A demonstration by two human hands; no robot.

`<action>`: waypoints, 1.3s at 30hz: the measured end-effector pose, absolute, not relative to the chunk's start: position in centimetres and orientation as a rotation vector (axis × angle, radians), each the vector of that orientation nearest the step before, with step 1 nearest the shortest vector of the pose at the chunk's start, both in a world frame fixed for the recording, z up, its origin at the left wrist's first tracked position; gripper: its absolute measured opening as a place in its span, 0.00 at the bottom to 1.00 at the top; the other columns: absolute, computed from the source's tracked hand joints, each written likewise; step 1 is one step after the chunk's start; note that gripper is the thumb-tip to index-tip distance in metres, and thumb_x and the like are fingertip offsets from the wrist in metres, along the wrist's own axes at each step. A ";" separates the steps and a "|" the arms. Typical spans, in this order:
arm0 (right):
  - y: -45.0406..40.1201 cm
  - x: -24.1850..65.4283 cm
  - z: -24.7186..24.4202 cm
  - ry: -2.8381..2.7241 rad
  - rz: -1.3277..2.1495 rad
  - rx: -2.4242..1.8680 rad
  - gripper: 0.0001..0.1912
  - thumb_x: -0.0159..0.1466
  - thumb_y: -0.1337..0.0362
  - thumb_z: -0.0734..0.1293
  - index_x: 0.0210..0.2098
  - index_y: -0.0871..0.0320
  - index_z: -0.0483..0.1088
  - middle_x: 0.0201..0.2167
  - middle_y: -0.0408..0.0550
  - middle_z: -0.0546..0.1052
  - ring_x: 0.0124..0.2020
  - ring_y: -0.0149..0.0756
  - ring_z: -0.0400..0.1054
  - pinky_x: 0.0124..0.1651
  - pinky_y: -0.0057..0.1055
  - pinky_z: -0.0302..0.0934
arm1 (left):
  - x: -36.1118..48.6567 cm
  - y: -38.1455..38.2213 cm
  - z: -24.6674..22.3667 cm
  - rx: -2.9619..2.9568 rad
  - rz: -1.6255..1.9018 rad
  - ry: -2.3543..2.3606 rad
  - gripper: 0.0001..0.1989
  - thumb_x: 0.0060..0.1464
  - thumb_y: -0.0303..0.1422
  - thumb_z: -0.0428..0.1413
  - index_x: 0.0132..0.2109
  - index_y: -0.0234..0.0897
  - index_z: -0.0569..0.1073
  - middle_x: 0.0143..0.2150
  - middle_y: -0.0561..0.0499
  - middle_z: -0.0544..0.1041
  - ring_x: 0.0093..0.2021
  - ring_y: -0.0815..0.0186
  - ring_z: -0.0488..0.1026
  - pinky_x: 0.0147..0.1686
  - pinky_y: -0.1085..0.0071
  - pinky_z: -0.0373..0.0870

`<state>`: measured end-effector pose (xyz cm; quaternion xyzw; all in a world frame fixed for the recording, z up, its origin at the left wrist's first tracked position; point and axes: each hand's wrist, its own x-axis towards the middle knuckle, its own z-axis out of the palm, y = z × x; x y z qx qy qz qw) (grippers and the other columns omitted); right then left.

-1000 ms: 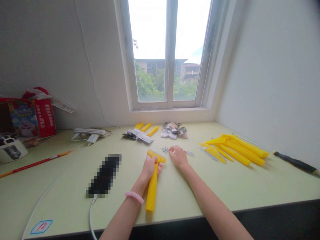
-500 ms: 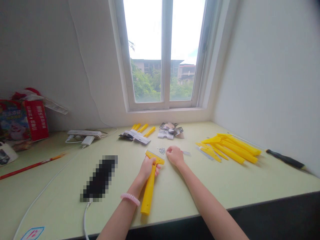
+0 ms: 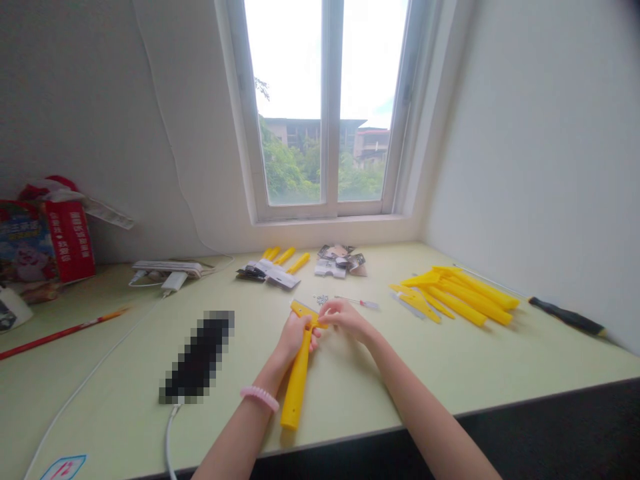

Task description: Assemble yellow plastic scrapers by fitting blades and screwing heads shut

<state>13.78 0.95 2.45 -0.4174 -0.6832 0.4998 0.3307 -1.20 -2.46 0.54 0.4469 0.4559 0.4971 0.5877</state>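
Note:
My left hand (image 3: pixel 293 333) is wrapped round the neck of a yellow scraper (image 3: pixel 297 387), its handle pointing toward me. My right hand (image 3: pixel 345 319) has its fingertips pinched at the right end of the scraper's head; anything between them is too small to make out. Just beyond lies a small pile of screws (image 3: pixel 323 300). A small screwdriver (image 3: pixel 363 303) with a clear handle rests behind my right hand. Over to the right are several yellow scraper handles (image 3: pixel 465 303) and flat yellow head plates (image 3: pixel 423 305).
Packaged yellow-handled scrapers (image 3: pixel 280 270) and a heap of card packets (image 3: pixel 341 261) lie by the window. At the left are a pixelated dark object (image 3: pixel 197 360) on a white cable, a power strip (image 3: pixel 167 268) and a red stick (image 3: pixel 65 332). A black-handled tool (image 3: pixel 567 316) lies far right.
My right hand has moved from beside the screw pile toward me and left, onto the scraper's head. The screwdriver is more exposed. My left hand keeps its grip on the scraper.

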 end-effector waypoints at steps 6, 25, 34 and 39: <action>0.6 13.8 3.1 -1.706 1.433 -1.089 0.04 0.46 0.65 0.67 0.22 0.61 0.71 0.18 0.41 0.68 0.21 0.26 0.59 0.23 0.23 0.52 | -1.3 -2.4 0.4 1.055 1.150 1.030 0.14 0.44 0.33 0.48 0.39 0.31 0.60 0.17 0.53 0.69 0.11 0.71 0.62 0.09 0.77 0.54; 0.4 13.7 3.3 -1.679 1.413 -1.139 0.04 0.45 0.68 0.66 0.22 0.60 0.72 0.17 0.40 0.68 0.20 0.25 0.58 0.23 0.24 0.51 | -1.1 -2.6 0.7 1.083 1.134 1.066 0.12 0.42 0.33 0.47 0.37 0.33 0.59 0.16 0.54 0.68 0.10 0.71 0.62 0.09 0.77 0.54; 0.8 13.0 2.3 -1.643 1.273 -1.205 0.02 0.43 0.72 0.65 0.18 0.61 0.69 0.14 0.38 0.66 0.17 0.24 0.56 0.21 0.23 0.48 | -1.3 -2.3 0.3 1.069 1.166 1.047 0.11 0.44 0.33 0.47 0.37 0.34 0.58 0.16 0.54 0.69 0.10 0.71 0.62 0.09 0.77 0.55; 0.6 13.2 2.6 -1.473 1.397 -1.182 0.06 0.47 0.70 0.64 0.28 0.59 0.67 0.20 0.39 0.69 0.16 0.24 0.59 0.20 0.23 0.52 | -1.3 -2.3 0.6 1.056 1.183 1.007 0.11 0.45 0.34 0.47 0.37 0.34 0.59 0.17 0.54 0.70 0.10 0.71 0.62 0.09 0.78 0.55</action>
